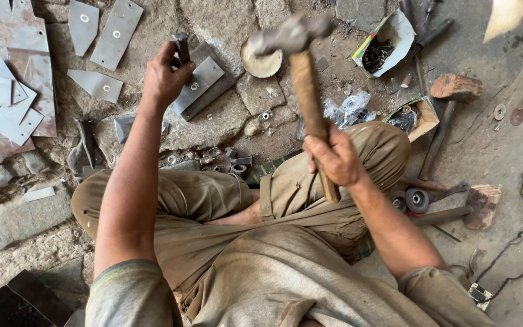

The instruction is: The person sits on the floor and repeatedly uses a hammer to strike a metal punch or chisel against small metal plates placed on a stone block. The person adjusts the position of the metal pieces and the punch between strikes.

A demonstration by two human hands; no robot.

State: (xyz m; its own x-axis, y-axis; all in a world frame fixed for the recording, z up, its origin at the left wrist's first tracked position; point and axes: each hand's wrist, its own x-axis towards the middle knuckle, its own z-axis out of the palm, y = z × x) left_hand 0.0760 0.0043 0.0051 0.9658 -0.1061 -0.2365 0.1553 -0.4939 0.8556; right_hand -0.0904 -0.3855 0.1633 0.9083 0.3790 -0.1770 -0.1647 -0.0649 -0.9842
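Right hand (334, 158) is clenched low on the hammer (302, 72) handle: head-heavy, stiff. Left hand (163, 75) is pinched round the punch (181, 48) over the rigid, sharp-edged plate (200, 82).

Open stone is left between the raised hammer (298, 66) and the metal plate (200, 82) pinned under the punch (182, 49), so a straight downward path is unobstructed. The left is hemmed by stacked steel sheets (7, 91); scattered nuts (213, 158) are strewn before the knees. The right is crowded by a cardboard box (388, 42) and two mallets (452, 91).
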